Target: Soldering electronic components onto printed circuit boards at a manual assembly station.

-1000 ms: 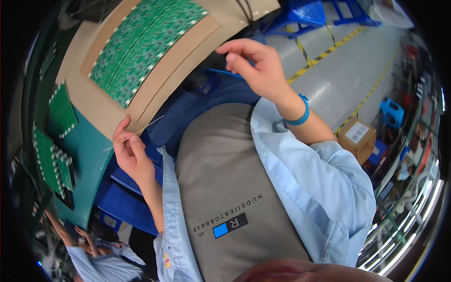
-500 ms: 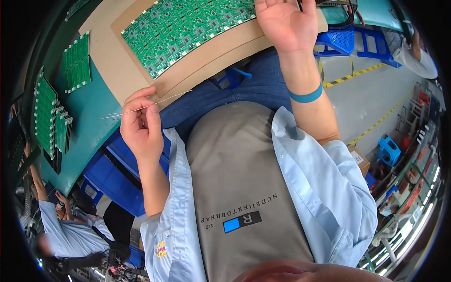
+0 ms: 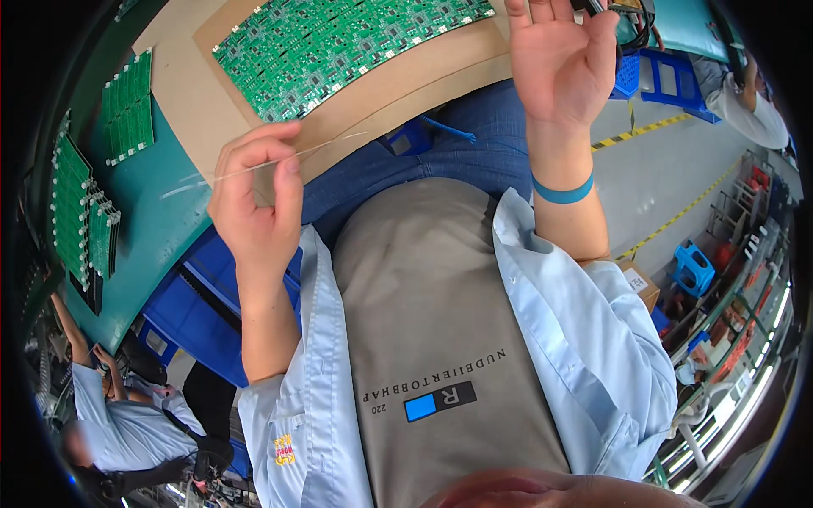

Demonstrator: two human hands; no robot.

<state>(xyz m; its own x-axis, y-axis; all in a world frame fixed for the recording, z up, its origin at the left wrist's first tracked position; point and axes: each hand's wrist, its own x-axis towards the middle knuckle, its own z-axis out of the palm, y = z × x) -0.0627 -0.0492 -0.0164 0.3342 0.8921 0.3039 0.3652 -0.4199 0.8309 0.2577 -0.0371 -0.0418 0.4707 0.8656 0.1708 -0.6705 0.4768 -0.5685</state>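
A thin silvery wire (image 3: 326, 146) is pinched in my left hand (image 3: 254, 182), its two ends sticking out past the fingers. That hand hovers by the near left corner of a panel of green circuit boards (image 3: 339, 59), apart from it. The panel lies on a brown board (image 3: 398, 97). My right hand (image 3: 563, 72), with a blue wristband (image 3: 564, 191), is raised palm up just right of the panel. A dark object (image 3: 588, 7) shows between its thumb and fingers, mostly cut off by the upper edge, so its kind is unclear.
More green circuit boards (image 3: 129, 110) and a stack of them (image 3: 74, 203) stand on the green table mat (image 3: 169, 220) at left. Dark cables (image 3: 639, 30) are at the upper right. Blue bins (image 3: 199, 317) sit below the table. Co-workers (image 3: 127, 415) are at lower left and upper right.
My right hand has moved right, away from the panel, and slightly down, with the dark object moving along. My left hand has risen a little, the wire still in it.
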